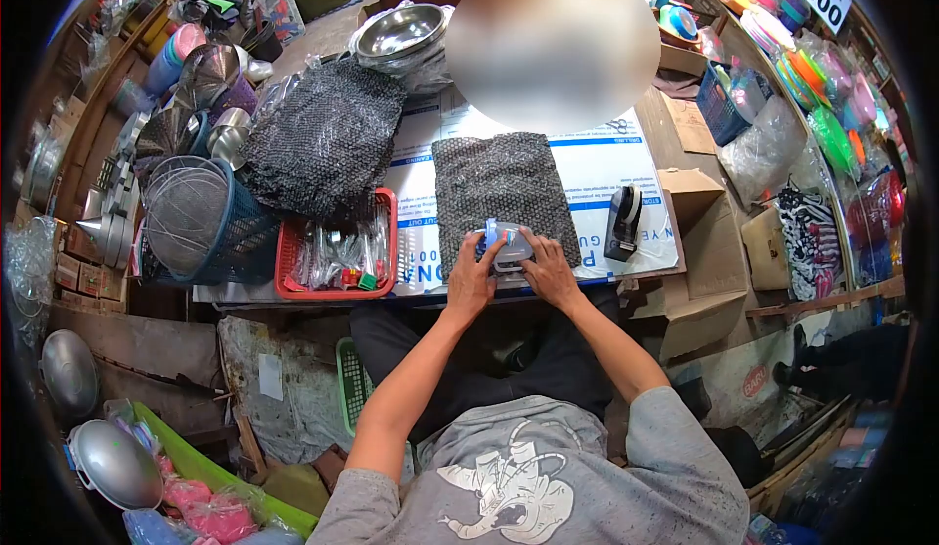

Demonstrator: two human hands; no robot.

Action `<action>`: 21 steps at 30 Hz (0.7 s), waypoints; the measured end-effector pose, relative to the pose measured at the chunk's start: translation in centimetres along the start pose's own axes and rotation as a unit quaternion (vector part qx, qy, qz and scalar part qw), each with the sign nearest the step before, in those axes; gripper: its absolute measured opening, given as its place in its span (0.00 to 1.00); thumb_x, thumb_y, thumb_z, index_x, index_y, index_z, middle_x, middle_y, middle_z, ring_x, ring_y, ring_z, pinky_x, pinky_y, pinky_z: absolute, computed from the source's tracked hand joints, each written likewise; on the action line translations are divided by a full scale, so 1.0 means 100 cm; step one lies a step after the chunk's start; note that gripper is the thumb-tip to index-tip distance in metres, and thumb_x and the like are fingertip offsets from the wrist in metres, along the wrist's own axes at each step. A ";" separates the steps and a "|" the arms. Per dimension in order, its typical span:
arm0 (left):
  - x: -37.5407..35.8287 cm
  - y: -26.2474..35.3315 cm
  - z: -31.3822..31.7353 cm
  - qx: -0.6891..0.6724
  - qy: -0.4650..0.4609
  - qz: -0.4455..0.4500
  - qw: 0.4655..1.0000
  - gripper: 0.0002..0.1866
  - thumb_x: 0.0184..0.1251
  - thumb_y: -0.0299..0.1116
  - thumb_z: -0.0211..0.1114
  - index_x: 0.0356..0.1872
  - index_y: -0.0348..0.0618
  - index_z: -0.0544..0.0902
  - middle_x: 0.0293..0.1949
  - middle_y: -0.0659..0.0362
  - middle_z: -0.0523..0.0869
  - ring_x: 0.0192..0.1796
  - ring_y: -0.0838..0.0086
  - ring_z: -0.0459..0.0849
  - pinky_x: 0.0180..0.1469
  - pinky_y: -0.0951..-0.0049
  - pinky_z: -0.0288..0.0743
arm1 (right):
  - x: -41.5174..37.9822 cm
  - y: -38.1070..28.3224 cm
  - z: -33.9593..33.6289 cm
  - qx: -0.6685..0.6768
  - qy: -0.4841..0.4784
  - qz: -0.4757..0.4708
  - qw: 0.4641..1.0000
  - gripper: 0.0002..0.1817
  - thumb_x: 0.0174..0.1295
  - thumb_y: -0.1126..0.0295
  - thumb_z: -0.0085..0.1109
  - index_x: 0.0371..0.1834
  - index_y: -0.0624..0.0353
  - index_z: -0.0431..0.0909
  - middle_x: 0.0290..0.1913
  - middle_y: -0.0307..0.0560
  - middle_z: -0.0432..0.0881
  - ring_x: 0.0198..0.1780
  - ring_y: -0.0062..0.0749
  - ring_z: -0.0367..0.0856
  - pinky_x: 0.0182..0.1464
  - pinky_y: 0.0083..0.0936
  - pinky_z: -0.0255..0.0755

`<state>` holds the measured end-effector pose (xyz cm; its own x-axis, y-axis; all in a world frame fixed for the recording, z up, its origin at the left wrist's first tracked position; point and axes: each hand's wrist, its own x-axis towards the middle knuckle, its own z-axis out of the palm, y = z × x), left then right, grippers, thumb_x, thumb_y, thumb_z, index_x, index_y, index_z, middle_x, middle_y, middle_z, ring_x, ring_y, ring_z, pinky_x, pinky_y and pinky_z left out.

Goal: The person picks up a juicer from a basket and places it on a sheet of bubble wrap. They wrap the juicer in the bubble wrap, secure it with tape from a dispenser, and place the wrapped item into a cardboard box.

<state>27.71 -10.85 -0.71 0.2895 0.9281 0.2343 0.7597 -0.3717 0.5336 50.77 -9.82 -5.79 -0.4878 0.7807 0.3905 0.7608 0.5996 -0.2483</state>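
A small clear plastic container with a blue end lies at the near part of a sheet of black bubble wrap. My left hand grips its left side, fingers bent around the blue end. My right hand holds the opposite side with thumb and fingers. Under the wrap is the table's white covering with blue printing. Right of the wrap stands a black tape dispenser. The container's underside is hidden.
Left of the wrap, a red basket holds packaged small items, beside more black bubble wrap. A blue basket with wire strainers stands farther left. Metal bowls sit at the back. An opened cardboard box borders the table's right.
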 end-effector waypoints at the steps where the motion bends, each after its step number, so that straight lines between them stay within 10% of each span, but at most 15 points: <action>1: 0.000 0.000 0.000 -0.001 -0.001 0.005 1.000 0.54 0.52 0.18 0.79 0.84 0.67 0.71 0.80 0.49 0.68 0.84 0.38 0.67 0.81 0.45 0.73 | 0.001 -0.001 0.000 0.002 0.007 0.003 1.000 0.13 0.64 0.68 0.70 0.49 0.60 0.88 0.89 0.58 0.62 0.81 0.53 0.67 0.80 0.52 0.63; 21: 0.024 -0.009 -0.015 0.002 -0.053 0.086 0.995 0.50 0.53 0.21 0.81 0.81 0.52 0.72 0.81 0.49 0.70 0.73 0.42 0.78 0.73 0.46 0.80 | 0.010 -0.015 -0.042 0.181 -0.010 0.063 0.981 0.29 0.68 0.65 0.72 0.68 0.66 0.74 0.83 0.66 0.67 0.79 0.64 0.72 0.81 0.53 0.69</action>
<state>26.80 -8.32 0.60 0.4751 0.8478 0.2359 0.6954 -0.5259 0.4897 50.97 -10.69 -1.29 -0.4108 0.8536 0.3202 0.6158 0.5188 -0.5929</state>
